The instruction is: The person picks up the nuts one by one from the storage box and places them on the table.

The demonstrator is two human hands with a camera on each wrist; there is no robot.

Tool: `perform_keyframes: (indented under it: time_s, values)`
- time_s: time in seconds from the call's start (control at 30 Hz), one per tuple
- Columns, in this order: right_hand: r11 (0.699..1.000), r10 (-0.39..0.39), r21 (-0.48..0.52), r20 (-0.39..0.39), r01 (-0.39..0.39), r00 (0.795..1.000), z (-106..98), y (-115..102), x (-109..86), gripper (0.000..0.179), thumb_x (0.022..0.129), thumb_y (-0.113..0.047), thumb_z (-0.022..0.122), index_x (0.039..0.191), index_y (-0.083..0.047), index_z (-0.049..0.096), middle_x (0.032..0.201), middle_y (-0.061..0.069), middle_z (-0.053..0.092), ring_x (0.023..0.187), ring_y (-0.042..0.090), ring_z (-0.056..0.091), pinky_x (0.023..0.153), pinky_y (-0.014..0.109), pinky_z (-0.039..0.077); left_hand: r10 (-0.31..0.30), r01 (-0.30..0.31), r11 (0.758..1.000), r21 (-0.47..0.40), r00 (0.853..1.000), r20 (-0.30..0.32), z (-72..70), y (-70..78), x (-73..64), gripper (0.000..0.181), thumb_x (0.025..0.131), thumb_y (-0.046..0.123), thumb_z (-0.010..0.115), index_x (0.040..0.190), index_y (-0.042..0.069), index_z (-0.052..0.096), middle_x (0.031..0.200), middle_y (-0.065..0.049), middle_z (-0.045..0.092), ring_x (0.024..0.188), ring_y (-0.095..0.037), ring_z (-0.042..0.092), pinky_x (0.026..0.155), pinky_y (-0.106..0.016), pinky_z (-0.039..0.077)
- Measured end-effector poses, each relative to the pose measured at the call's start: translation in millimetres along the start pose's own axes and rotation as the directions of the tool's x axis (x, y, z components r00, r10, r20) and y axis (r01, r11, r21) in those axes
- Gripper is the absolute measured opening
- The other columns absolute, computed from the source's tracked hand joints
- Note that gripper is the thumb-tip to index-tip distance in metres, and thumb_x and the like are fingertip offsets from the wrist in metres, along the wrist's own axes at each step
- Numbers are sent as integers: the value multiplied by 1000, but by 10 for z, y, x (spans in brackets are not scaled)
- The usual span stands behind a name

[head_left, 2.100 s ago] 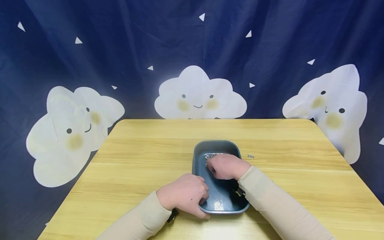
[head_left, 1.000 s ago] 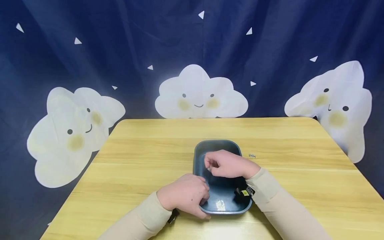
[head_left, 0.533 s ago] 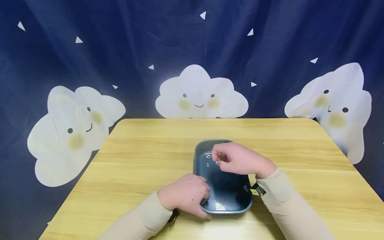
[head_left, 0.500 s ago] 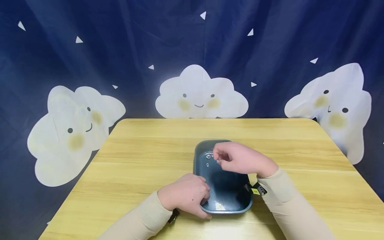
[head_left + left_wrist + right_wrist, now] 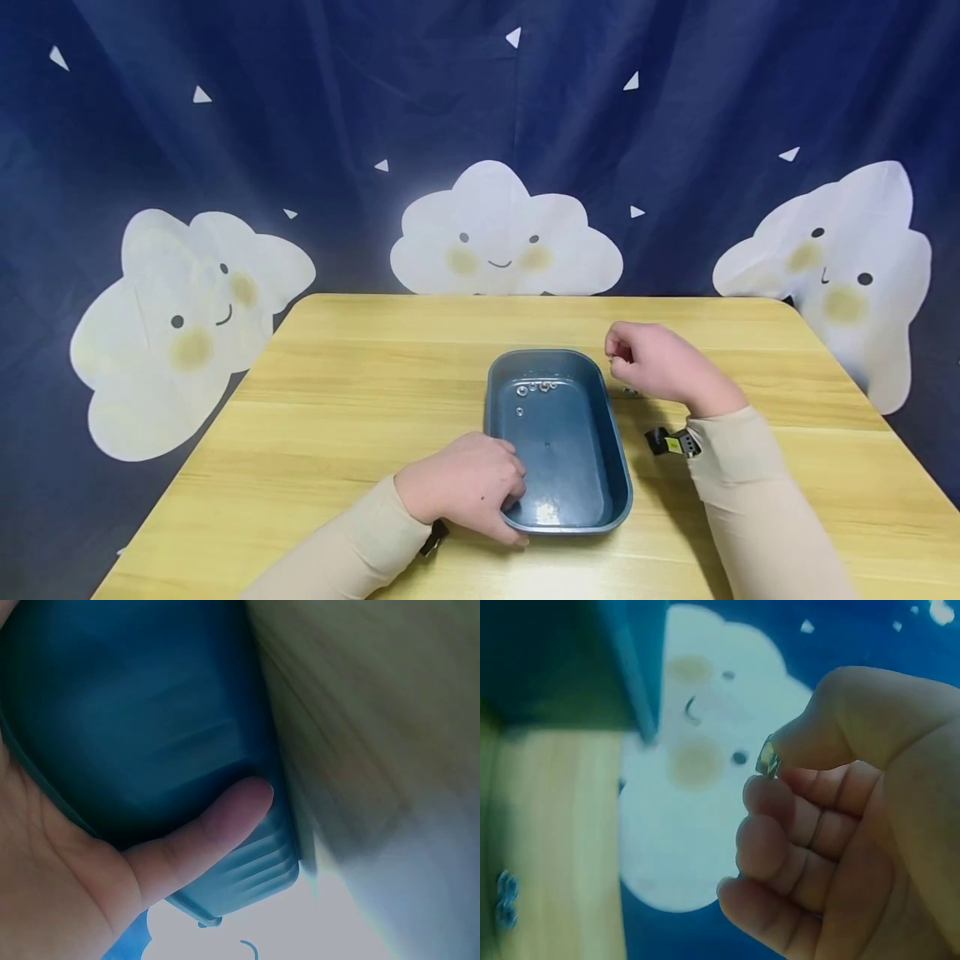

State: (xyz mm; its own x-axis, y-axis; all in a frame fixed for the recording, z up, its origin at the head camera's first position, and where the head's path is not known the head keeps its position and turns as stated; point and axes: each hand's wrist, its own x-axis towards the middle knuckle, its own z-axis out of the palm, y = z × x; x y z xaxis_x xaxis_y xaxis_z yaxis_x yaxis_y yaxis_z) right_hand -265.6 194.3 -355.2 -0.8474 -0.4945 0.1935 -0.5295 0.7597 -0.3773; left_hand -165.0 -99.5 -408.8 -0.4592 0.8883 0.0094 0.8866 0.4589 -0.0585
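Gripping the blue bin [image 5: 573, 467] by its near left corner with curled left hand [image 5: 465, 482], pinching small metal part [image 5: 766, 757] in curled right hand [image 5: 663, 364] beside its far right corner.

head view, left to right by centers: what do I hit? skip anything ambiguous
Left cloud print → left hand gripping the bin's near-left edge → blue bin → right hand pinching a small metal piece → right cloud print
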Motion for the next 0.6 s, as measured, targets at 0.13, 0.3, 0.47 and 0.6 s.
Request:
perform_keyframes:
  time_s: [0.13, 0.3, 0.47, 0.6]
  values:
    - [998, 61, -13, 21, -60, 998, 19, 171, -2, 8, 80, -8, 58, 86, -15, 59, 70, -4, 52, 67, 17, 51, 67, 36, 41, -1, 1, 1000, -2, 1000, 1, -11, 5, 4, 52, 75, 69, 72, 52, 31, 45, 60, 24, 38, 63, -1, 38, 56, -17, 30]
    - [989, 143, -50, 78, -139, 987, 73, 344, -19, 6, 83, -10, 59, 88, -13, 59, 73, -2, 52, 71, 19, 52, 69, 38, 40, 1, -1, 1000, 0, 1000, 2, -16, 4, 6, 52, 75, 69, 72, 52, 31, 45, 61, 25, 38, 63, 0, 38, 57, -16, 30]
    - [984, 173, -55, 147, -167, 974, 184, 492, -48, 3, 85, -11, 61, 86, -13, 59, 74, -1, 54, 72, 20, 53, 70, 38, 41, 4, -4, 1000, 13, 1000, -2, 6, 0, -1, 52, 75, 71, 72, 52, 32, 45, 61, 25, 39, 64, -1, 39, 56, -16, 31]
    - [982, 186, -51, 188, -179, 964, 272, 582, -58, 4, 85, -12, 63, 84, -14, 60, 78, -1, 58, 74, 20, 54, 70, 39, 42, 3, -3, 1000, 13, 1000, -4, 20, -4, -4, 52, 75, 71, 71, 52, 32, 46, 61, 25, 39, 64, -1, 40, 56, -17, 31]
